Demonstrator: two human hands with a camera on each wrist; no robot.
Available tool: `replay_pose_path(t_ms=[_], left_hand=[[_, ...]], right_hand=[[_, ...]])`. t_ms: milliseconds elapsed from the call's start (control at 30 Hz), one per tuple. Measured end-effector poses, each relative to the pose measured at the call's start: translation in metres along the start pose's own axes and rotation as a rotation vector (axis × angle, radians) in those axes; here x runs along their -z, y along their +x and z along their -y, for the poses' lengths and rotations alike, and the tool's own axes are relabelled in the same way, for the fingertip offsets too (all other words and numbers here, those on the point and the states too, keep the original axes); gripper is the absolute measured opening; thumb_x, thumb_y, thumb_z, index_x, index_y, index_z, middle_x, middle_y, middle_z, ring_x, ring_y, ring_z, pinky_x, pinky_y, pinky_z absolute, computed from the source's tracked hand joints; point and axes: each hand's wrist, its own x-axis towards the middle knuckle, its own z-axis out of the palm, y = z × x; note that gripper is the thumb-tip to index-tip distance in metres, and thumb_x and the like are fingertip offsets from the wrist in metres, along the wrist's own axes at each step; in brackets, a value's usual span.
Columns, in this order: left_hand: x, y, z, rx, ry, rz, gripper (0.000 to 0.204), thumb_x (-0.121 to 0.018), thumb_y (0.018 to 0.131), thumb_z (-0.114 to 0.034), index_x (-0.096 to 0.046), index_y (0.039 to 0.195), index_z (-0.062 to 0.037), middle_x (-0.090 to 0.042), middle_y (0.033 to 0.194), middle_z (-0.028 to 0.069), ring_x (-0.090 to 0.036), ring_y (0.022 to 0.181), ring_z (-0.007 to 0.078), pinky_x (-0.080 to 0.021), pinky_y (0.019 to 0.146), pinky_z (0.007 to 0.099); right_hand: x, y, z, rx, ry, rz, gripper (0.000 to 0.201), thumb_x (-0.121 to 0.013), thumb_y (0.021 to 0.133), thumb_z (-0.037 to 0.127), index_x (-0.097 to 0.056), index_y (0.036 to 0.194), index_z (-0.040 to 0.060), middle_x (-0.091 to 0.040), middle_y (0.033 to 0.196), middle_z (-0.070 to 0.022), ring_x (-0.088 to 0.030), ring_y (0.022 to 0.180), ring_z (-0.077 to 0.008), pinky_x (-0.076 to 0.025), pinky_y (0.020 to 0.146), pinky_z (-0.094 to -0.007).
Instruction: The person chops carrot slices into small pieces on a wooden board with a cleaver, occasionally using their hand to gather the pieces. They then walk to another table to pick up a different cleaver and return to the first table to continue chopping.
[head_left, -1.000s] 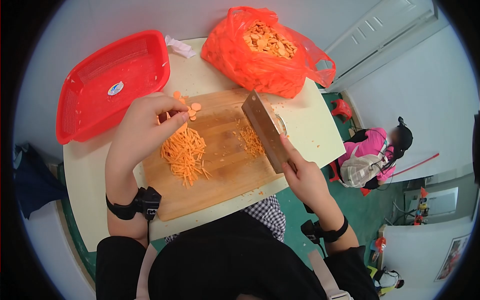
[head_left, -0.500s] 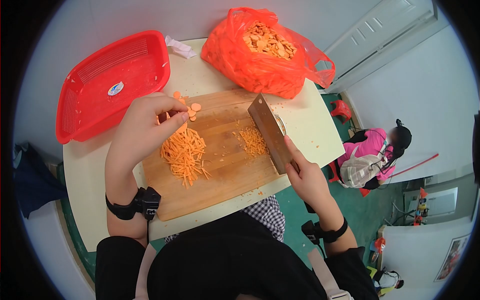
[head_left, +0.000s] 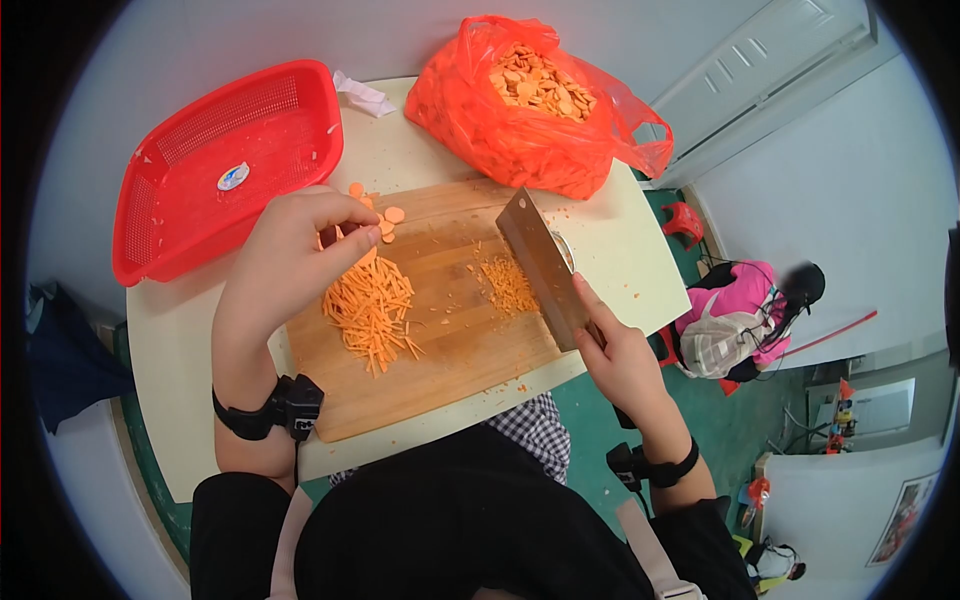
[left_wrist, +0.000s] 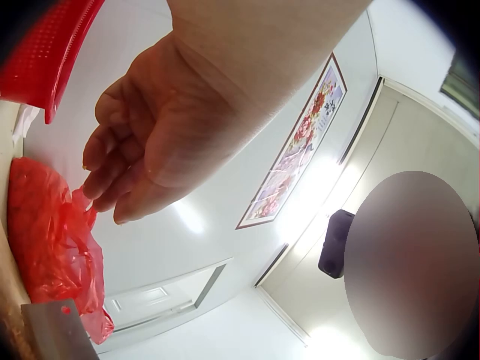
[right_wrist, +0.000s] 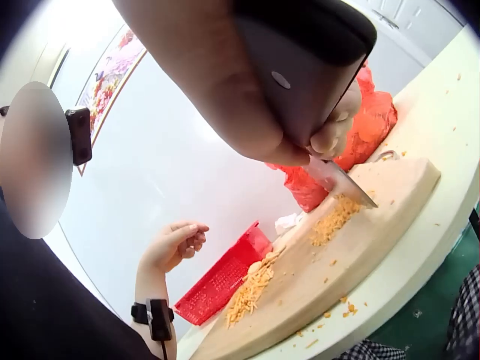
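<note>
My right hand (head_left: 630,370) grips a cleaver (head_left: 545,265) whose broad blade stands on edge at the right side of the wooden cutting board (head_left: 430,360). Just left of the blade lies a patch of finely minced carrot (head_left: 510,288). In the right wrist view, the dark handle (right_wrist: 300,75) sits in the fist. Raised above the board's left part, my left hand (head_left: 300,240) has loosely bent fingers; the left wrist view shows nothing held in this hand (left_wrist: 165,127). Below it are a heap of carrot shreds (head_left: 368,315) and several round carrot slices (head_left: 394,215).
A red plastic basket (head_left: 185,190) stands at the table's back left, with crumpled paper (head_left: 365,97) beside it. Behind the board sits a red bag (head_left: 500,140) full of carrot slices. A person in pink (head_left: 750,300) sits off to the right.
The cleaver and my right hand have shifted slightly right, away from the minced carrot, and then stayed nearly still. My left hand has kept its place.
</note>
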Motion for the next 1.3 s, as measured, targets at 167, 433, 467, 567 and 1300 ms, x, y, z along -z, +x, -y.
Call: replay_pose_path(t_ms=[167,433,467,567,1300], left_hand=[[0.000,0.000,0.000,-0.003,0.014,0.001,0.018,-0.066,0.082,-0.014,-0.069,0.091,0.0017,-0.061,0.074,0.0076,-0.052,0.063,0.0142,-0.043,0.059,0.0277],[0.002,0.000,-0.001,0.010,0.008,0.009,0.019,-0.067,0.083,-0.015,-0.069,0.091,0.0016,-0.061,0.075,0.0081,-0.052,0.064,0.0144,-0.043,0.059,0.0279],[0.002,0.000,0.000,0.006,0.012,0.007,0.019,-0.067,0.083,-0.015,-0.069,0.091,0.0016,-0.060,0.075,0.0082,-0.053,0.064,0.0144,-0.043,0.059,0.0279],[0.002,0.000,-0.001,0.005,0.021,0.007,0.019,-0.067,0.083,-0.015,-0.069,0.092,0.0016,-0.060,0.075,0.0083,-0.053,0.064,0.0146,-0.043,0.059,0.0279],[0.001,0.000,0.001,0.012,-0.005,0.013,0.018,-0.067,0.081,-0.010,-0.067,0.093,0.0038,-0.058,0.075,0.0067,-0.051,0.063,0.0127,-0.041,0.059,0.0273]], right_hand=[[-0.003,0.001,0.003,0.029,-0.015,0.022,0.062,-0.052,0.088,0.015,-0.034,0.146,0.0255,-0.060,0.063,-0.0186,-0.063,0.059,-0.0339,-0.051,0.060,-0.0422],[-0.004,0.000,0.007,0.069,0.000,0.019,0.063,-0.053,0.088,0.016,-0.032,0.147,0.0263,-0.058,0.060,-0.0175,-0.062,0.057,-0.0342,-0.051,0.057,-0.0415],[-0.005,0.000,0.008,0.070,-0.002,0.020,0.063,-0.053,0.088,0.016,-0.032,0.147,0.0263,-0.058,0.060,-0.0175,-0.062,0.057,-0.0342,-0.051,0.057,-0.0415],[-0.006,-0.001,0.013,-0.011,-0.035,0.087,0.064,-0.055,0.088,0.009,-0.035,0.147,0.0227,-0.050,0.061,-0.0086,-0.054,0.055,-0.0223,-0.046,0.062,-0.0322],[-0.010,-0.008,0.019,0.121,-0.065,0.075,0.063,-0.053,0.089,0.016,-0.031,0.147,0.0266,-0.056,0.056,-0.0155,-0.061,0.054,-0.0338,-0.050,0.055,-0.0420]])
